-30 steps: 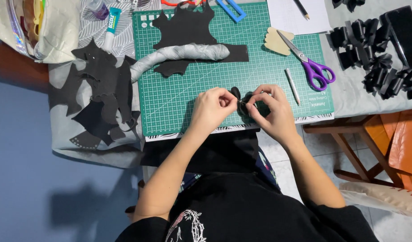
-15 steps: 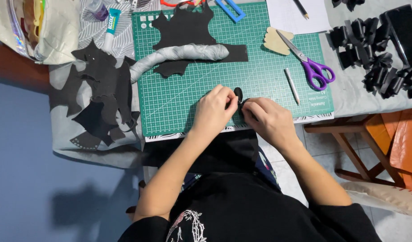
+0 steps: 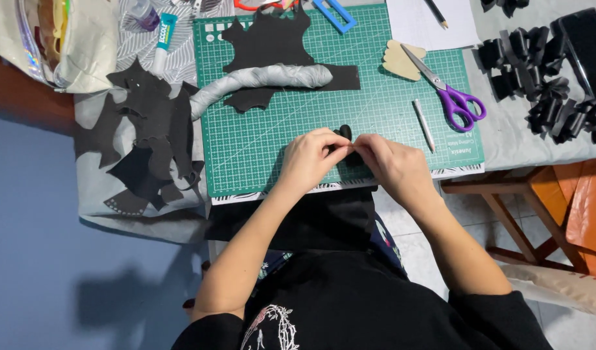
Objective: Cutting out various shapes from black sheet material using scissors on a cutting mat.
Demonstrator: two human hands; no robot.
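black foam piece is pinched between left hand and right hand over the green cutting mat; keep fingertips close, pressing evenly.

Grey-clothed table, green cutting mat (gridded), black cutouts, black foam pieces

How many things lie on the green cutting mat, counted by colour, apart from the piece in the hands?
Black: 1 foam cutout
Grey: 1 padded roll
Tan: 1 scalloped piece
Purple-handled: 1 scissors
White: 1 pen
Blue: 1 frame tool
Total: 6
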